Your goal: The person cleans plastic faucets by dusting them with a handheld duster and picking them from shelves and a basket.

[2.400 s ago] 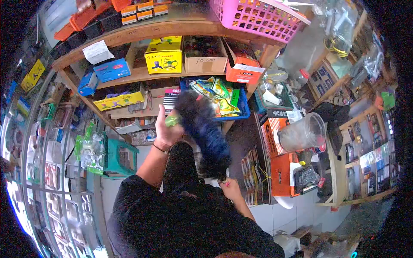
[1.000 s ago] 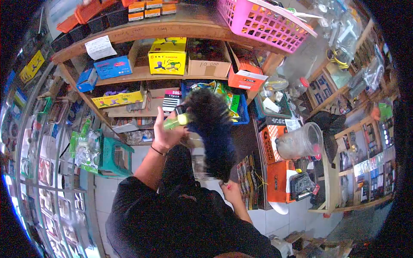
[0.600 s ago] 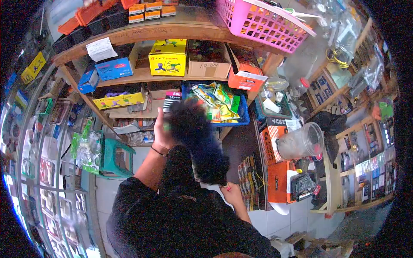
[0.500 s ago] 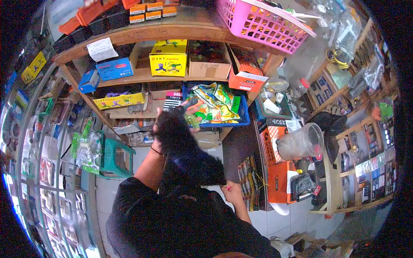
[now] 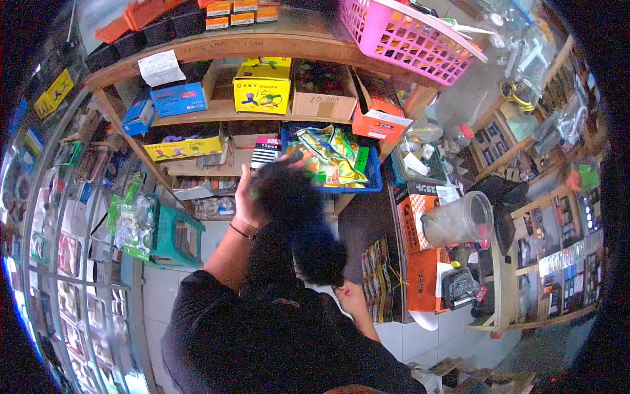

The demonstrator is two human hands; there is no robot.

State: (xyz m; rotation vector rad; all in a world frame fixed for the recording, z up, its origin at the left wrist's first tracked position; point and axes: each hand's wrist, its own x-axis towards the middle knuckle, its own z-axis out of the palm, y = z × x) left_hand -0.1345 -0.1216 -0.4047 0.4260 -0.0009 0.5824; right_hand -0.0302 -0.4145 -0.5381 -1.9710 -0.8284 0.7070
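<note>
"Between the two hands, what is being held?"

"A dark duster (image 5: 303, 220), blurred and slanted from the left hand (image 5: 248, 200) down to the right hand (image 5: 350, 295). Its lower end is gripped by the right hand, with the fingers curled."

"And how is the left hand held?"

"The thumb side is raised beside the duster's upper end, but most of the fingers are covered by the fluff; whether anything is grasped cannot be told. A dark band (image 5: 243, 230) is worn on that wrist."

"What is seen just past the fingers?"

"Just beyond the left hand, a striped pack (image 5: 265, 153) can be seen. Ahead of both hands, colourful packets (image 5: 331, 157) are held in a blue basket (image 5: 374, 172)."

"And farther out?"

"To the left of the left hand, a green stool (image 5: 176, 238) is seen. To the right of the right hand, an orange box (image 5: 423, 281) is placed, with a clear tub (image 5: 457, 220) beyond it. Past the blue basket, a yellow box (image 5: 262, 87) is set on a wooden shelf (image 5: 216, 44), below whose top board it is framed; a pink basket (image 5: 410, 41) is kept higher, ahead and to the right."
</note>
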